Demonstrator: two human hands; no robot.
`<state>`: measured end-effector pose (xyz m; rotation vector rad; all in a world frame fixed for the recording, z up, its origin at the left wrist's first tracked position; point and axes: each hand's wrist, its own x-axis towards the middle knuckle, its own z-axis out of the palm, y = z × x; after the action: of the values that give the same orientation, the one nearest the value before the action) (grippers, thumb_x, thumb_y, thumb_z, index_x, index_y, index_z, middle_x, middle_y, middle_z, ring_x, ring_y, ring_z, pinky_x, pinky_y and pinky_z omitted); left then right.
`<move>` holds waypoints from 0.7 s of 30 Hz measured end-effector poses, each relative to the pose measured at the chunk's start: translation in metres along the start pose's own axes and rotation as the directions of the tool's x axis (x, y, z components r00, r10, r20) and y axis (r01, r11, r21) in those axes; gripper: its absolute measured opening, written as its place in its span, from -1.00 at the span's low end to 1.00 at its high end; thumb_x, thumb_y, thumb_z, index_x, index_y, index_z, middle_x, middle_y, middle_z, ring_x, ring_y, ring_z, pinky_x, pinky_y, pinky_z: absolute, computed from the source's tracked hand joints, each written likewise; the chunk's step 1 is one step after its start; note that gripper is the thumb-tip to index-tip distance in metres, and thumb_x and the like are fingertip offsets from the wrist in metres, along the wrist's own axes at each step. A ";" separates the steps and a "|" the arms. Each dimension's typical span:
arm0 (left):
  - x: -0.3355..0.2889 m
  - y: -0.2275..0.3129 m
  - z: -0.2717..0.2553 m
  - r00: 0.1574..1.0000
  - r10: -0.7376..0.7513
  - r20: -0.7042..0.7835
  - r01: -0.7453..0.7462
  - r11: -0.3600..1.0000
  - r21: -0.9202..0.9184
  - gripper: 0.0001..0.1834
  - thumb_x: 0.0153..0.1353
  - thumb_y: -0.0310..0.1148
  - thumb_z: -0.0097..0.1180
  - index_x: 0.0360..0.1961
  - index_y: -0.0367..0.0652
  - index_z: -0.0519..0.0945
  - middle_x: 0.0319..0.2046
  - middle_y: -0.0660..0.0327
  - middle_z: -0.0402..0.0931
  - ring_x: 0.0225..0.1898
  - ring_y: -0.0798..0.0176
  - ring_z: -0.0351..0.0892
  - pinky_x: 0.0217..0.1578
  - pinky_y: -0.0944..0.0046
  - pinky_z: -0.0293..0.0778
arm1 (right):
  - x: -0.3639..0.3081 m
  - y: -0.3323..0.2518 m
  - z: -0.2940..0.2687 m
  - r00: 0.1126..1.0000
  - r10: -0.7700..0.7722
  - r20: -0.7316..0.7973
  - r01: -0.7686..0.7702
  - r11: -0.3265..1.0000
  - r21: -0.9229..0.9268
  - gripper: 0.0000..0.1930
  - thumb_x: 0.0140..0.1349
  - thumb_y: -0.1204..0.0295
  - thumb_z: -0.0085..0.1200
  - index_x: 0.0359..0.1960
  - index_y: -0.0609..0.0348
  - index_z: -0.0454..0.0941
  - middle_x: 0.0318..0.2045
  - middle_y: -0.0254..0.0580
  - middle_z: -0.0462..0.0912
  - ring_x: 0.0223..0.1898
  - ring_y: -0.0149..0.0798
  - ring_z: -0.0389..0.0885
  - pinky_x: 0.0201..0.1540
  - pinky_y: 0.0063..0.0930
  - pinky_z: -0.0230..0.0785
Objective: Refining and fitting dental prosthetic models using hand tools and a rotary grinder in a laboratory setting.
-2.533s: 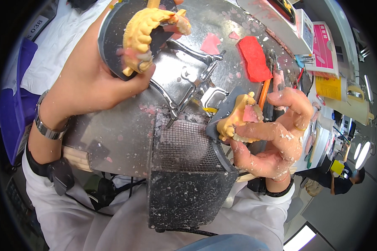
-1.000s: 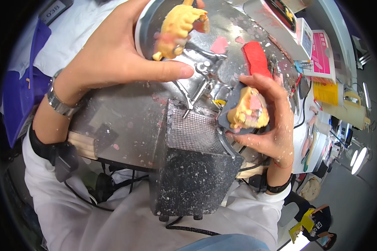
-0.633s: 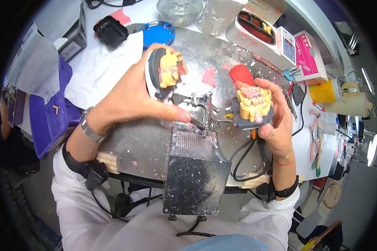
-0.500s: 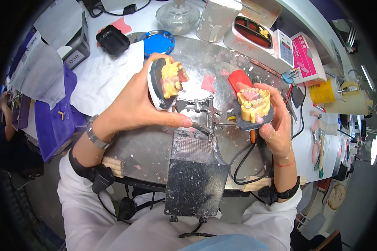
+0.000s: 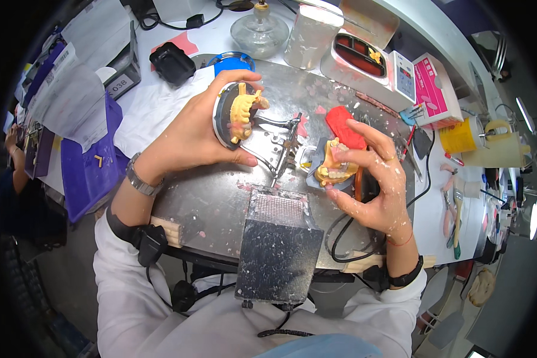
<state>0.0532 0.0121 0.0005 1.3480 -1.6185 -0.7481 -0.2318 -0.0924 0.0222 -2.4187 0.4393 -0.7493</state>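
My left hand (image 5: 188, 134) is wrapped round the dark, white-backed base of a yellow dental model (image 5: 242, 114), its row of teeth turned to the right. A metal articulator (image 5: 283, 146) spreads open between this model and a second yellow dental model (image 5: 333, 170) on a grey base. My right hand (image 5: 380, 185) closes on that second model from the right, thumb at its near edge and index finger over the top. The other right fingers are raised and curved. Part of the second model lies hidden behind the fingers.
Below the hands stands a dark box with a mesh top (image 5: 280, 206), dusted with shavings. A red piece (image 5: 345, 126) and pink scraps lie on the metal worktop. Behind are a glass burner (image 5: 259, 34), a wax heater (image 5: 364, 59) and a pink box (image 5: 434, 89). A purple tray (image 5: 92, 173) is leftward.
The articulator and both models have turned and shifted. The right-hand model has moved left, and my right hand has gone from cupping its base to fingers over its top.
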 end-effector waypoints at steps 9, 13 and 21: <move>0.005 0.010 -0.014 0.998 0.050 0.045 -0.058 0.975 0.214 0.25 -0.45 -0.09 0.62 0.32 -0.20 0.17 0.21 0.07 0.31 0.25 0.10 0.30 0.24 0.15 0.24 | 0.003 -0.009 0.003 0.996 -0.083 0.029 0.088 0.962 -0.258 -0.72 -0.30 0.45 0.38 -0.42 -0.07 0.70 0.18 -0.09 0.42 0.19 -0.02 0.25 0.21 -0.18 0.13; 0.005 0.009 -0.014 0.996 0.077 0.040 -0.085 0.961 0.265 0.24 -0.43 -0.05 0.60 0.32 -0.21 0.19 0.23 0.06 0.29 0.26 0.09 0.30 0.25 0.14 0.23 | 0.001 -0.008 0.006 0.993 -0.114 0.018 0.115 0.954 -0.277 -0.73 -0.30 0.45 0.39 -0.44 -0.08 0.71 0.18 -0.12 0.41 0.17 -0.01 0.26 0.20 -0.18 0.13; 0.001 0.024 -0.019 0.999 -0.022 -0.047 0.027 0.995 0.097 0.22 -0.38 0.13 0.53 0.32 -0.16 0.22 0.27 0.10 0.25 0.26 0.10 0.30 0.26 0.05 0.22 | -0.014 -0.007 -0.017 0.962 -0.173 -0.212 0.143 0.978 -0.152 -0.80 -0.08 0.49 0.34 -0.38 0.12 0.61 -0.05 -0.13 0.54 0.00 -0.09 0.42 0.08 -0.22 0.28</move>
<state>0.0595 0.0184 0.0295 1.4466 -1.6227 -0.6552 -0.2516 -0.0878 0.0324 -2.5279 0.3982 -1.1030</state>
